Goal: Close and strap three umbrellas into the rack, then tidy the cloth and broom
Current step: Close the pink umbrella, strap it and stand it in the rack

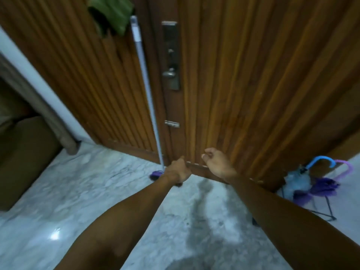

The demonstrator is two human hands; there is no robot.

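Against the ribbed wooden door (243, 84), the broom (145, 82) stands nearly upright, its long axis running from the floor up the door face and tilting a little to the left toward its top. The handle is a thin, pale grey-blue pole with a lighter sleeve near the upper end; at the bottom a small purple head (156, 174) sits on the marble floor (78, 201), just left of the left hand (178, 171). A green cloth (111, 13) hangs high on the door, right beside the broom's upper end.

The left hand's grip is curled, fingers folded under, close to the foot of the pole; whether it actually holds the pole or something dark beneath it cannot be told through the blur. The right hand (219, 164) hovers near the door's lower edge with fingers loosely bent and nothing in it.

At the far right, umbrellas (309, 184) stand closed in a thin black wire rack (329, 209), one with a blue hooked handle (321, 159), another with a pink-purple one (347, 166), handles pointing up. A metal lock plate (171, 55) with a lever sits mid-door. A brown sofa (23, 152) fills the left edge.
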